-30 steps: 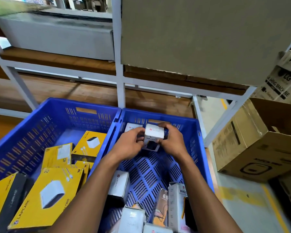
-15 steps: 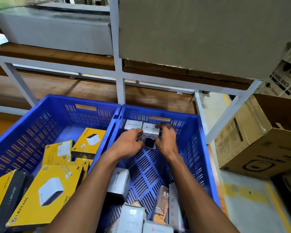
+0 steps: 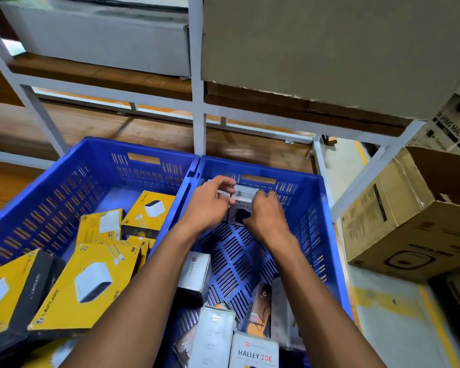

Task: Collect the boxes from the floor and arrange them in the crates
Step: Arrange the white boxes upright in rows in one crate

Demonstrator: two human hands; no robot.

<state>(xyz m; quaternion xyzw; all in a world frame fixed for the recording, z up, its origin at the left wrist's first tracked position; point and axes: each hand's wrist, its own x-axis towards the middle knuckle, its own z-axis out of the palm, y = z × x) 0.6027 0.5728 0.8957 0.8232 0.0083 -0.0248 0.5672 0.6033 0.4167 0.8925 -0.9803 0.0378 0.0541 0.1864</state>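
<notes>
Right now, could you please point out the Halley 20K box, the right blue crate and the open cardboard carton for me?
Halley 20K box [image 3: 254,351]: head view, its white printed front face.
Right blue crate [image 3: 322,208]: head view, its far right wall.
Open cardboard carton [image 3: 414,235]: head view, its brown front side.

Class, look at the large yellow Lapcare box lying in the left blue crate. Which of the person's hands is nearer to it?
Left. The left hand is at the far end of the right crate, on the side nearer the yellow Lapcare box. The right hand is beside it, farther right.
</notes>
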